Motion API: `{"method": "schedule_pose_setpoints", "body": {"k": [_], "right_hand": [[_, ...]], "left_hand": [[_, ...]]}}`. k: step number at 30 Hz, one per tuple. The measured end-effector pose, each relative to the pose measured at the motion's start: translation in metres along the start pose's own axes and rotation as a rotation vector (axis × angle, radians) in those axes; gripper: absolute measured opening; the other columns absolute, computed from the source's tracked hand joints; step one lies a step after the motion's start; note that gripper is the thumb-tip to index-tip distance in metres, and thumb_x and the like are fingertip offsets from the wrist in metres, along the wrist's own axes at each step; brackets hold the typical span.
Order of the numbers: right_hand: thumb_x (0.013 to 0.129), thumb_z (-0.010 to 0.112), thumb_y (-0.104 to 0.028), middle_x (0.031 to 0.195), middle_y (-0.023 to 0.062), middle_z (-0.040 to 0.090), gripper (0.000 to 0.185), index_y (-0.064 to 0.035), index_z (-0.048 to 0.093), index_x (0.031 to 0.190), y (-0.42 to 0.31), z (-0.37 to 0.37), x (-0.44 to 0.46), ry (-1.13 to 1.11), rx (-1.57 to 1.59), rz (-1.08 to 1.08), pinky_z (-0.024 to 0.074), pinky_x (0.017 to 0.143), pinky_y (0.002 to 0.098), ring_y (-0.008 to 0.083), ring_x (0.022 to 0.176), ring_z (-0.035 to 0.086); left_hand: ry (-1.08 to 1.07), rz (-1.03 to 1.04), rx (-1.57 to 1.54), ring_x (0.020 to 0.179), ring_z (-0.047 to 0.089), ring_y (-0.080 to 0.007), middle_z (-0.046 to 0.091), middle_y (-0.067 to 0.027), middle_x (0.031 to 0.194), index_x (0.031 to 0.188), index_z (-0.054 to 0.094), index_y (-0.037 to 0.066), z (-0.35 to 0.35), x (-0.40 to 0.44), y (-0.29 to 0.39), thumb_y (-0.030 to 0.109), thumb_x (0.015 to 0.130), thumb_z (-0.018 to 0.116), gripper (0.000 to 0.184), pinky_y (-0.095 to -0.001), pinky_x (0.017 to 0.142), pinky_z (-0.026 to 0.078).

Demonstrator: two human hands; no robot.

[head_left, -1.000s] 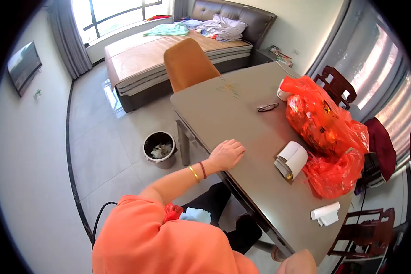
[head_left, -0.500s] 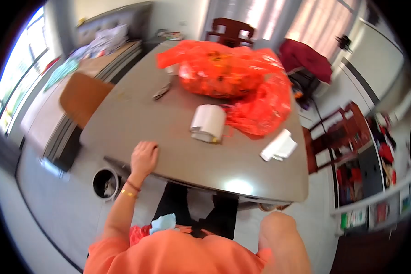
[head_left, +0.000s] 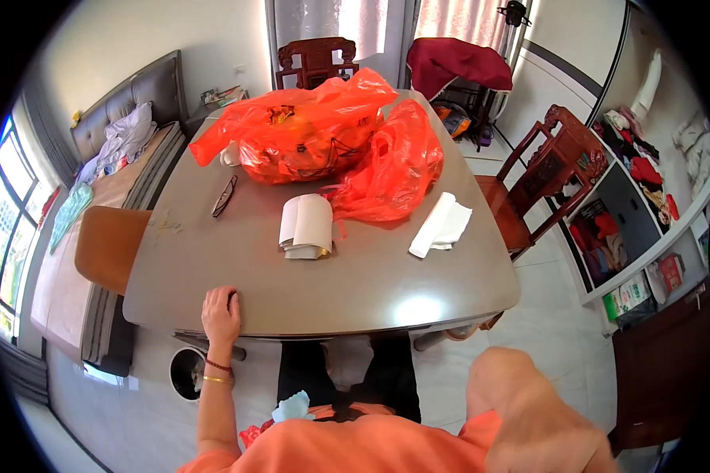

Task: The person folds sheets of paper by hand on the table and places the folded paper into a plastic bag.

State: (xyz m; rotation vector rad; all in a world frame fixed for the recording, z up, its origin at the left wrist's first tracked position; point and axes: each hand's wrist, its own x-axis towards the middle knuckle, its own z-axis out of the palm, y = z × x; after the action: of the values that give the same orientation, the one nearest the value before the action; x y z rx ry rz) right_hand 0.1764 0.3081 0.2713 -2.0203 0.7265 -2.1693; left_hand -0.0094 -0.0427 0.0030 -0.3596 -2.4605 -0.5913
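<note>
My left hand rests on the near edge of the grey-brown table, fingers lying forward over the top and holding nothing that I can see. A small dark patch shows beside its fingertips; I cannot make out what it is. My right arm is bent at the lower right, with the hand out of view. Ahead of my left hand stands a roll of white paper. A folded white sheet lies to its right. Behind them sit filled red plastic bags. Eyeglasses lie at the left.
An orange-brown chair stands at the table's left, beside a bed. Below my left hand is a waste bin on the floor. A carved wooden chair is at the right, before open shelves with clothes.
The view has turned and steadied, so the table and bags sit further left. My left hand remains at the table edge. My right arm now reaches further right in the picture.
</note>
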Motion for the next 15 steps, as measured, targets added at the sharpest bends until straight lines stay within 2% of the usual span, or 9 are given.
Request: {"method": "schedule_pose_setpoints", "body": {"k": [3, 4, 6, 10, 11, 12, 14, 15], "right_hand": [[0.097, 0.052, -0.012, 0.070, 0.0039, 0.056, 0.018, -0.0085, 0.069, 0.093, 0.000, 0.010, -0.009, -0.083, -0.124, -0.015, 0.0340, 0.046, 0.0252, 0.0146, 0.052, 0.051], [0.097, 0.053, -0.010, 0.070, 0.0028, 0.056, 0.016, -0.0083, 0.069, 0.094, -0.002, 0.007, -0.011, -0.151, -0.116, 0.027, 0.0363, 0.047, 0.0285, 0.0155, 0.053, 0.051], [0.097, 0.055, -0.014, 0.071, 0.0043, 0.057, 0.013, -0.0104, 0.063, 0.106, 0.005, 0.006, -0.022, -0.178, -0.192, 0.087, 0.0376, 0.046, 0.0307, 0.0183, 0.052, 0.052], [0.098, 0.060, -0.024, 0.073, 0.0073, 0.060, 0.034, -0.0146, 0.052, 0.130, 0.038, 0.001, -0.060, -0.196, -0.358, 0.206, 0.0404, 0.044, 0.0349, 0.0238, 0.051, 0.054], [0.092, 0.057, -0.028, 0.079, 0.0090, 0.060, 0.028, -0.0081, 0.058, 0.111, 0.041, -0.012, -0.077, -0.328, -0.458, 0.340, 0.0429, 0.050, 0.0350, 0.0262, 0.064, 0.058], [0.086, 0.054, -0.032, 0.086, 0.0106, 0.061, 0.033, -0.0015, 0.064, 0.093, 0.041, -0.024, -0.083, -0.456, -0.556, 0.481, 0.0453, 0.056, 0.0350, 0.0286, 0.076, 0.063], [0.089, 0.062, -0.022, 0.082, 0.0101, 0.059, 0.020, -0.0033, 0.062, 0.094, 0.041, -0.033, -0.083, -0.062, -0.833, 0.477, 0.0486, 0.059, 0.0413, 0.0301, 0.074, 0.060], [0.091, 0.064, -0.017, 0.083, 0.0094, 0.060, 0.012, -0.0054, 0.063, 0.094, 0.043, -0.041, -0.092, 0.002, -0.951, 0.556, 0.0492, 0.062, 0.0403, 0.0288, 0.075, 0.060]], "left_hand": [[-0.004, 0.003, -0.002, 0.095, 0.060, -0.0307, 0.065, -0.0096, 0.098, 0.099, 0.063, 0.007, -0.001, 0.001, 0.000, 0.010, 0.089, 0.060, 0.010, -0.0404, 0.083, 0.048], [-0.005, 0.000, -0.003, 0.095, 0.060, -0.0308, 0.065, -0.0097, 0.098, 0.098, 0.063, 0.006, -0.001, 0.000, -0.001, 0.010, 0.089, 0.060, 0.010, -0.0405, 0.083, 0.048], [-0.001, 0.009, 0.001, 0.094, 0.060, -0.0313, 0.064, -0.0101, 0.098, 0.098, 0.063, 0.006, 0.002, 0.000, -0.004, 0.009, 0.089, 0.060, 0.010, -0.0413, 0.083, 0.048], [0.008, 0.010, -0.008, 0.095, 0.059, -0.0329, 0.064, -0.0114, 0.097, 0.099, 0.063, 0.006, 0.004, -0.002, -0.008, 0.010, 0.090, 0.059, 0.010, -0.0423, 0.084, 0.048], [-0.002, 0.015, 0.007, 0.095, 0.059, -0.0332, 0.064, -0.0117, 0.097, 0.099, 0.063, 0.006, 0.004, -0.003, -0.009, 0.010, 0.090, 0.059, 0.010, -0.0424, 0.084, 0.048], [-0.012, 0.022, 0.020, 0.095, 0.059, -0.0334, 0.064, -0.0120, 0.097, 0.099, 0.063, 0.005, 0.003, -0.003, -0.009, 0.010, 0.091, 0.059, 0.011, -0.0425, 0.084, 0.048], [-0.021, 0.041, 0.021, 0.095, 0.059, -0.0337, 0.063, -0.0123, 0.098, 0.100, 0.063, 0.004, 0.006, -0.002, -0.011, 0.010, 0.091, 0.058, 0.011, -0.0427, 0.084, 0.048], [-0.020, 0.048, 0.012, 0.095, 0.059, -0.0338, 0.063, -0.0124, 0.098, 0.100, 0.062, 0.004, 0.007, -0.003, -0.013, 0.010, 0.092, 0.058, 0.011, -0.0429, 0.084, 0.048]]}}
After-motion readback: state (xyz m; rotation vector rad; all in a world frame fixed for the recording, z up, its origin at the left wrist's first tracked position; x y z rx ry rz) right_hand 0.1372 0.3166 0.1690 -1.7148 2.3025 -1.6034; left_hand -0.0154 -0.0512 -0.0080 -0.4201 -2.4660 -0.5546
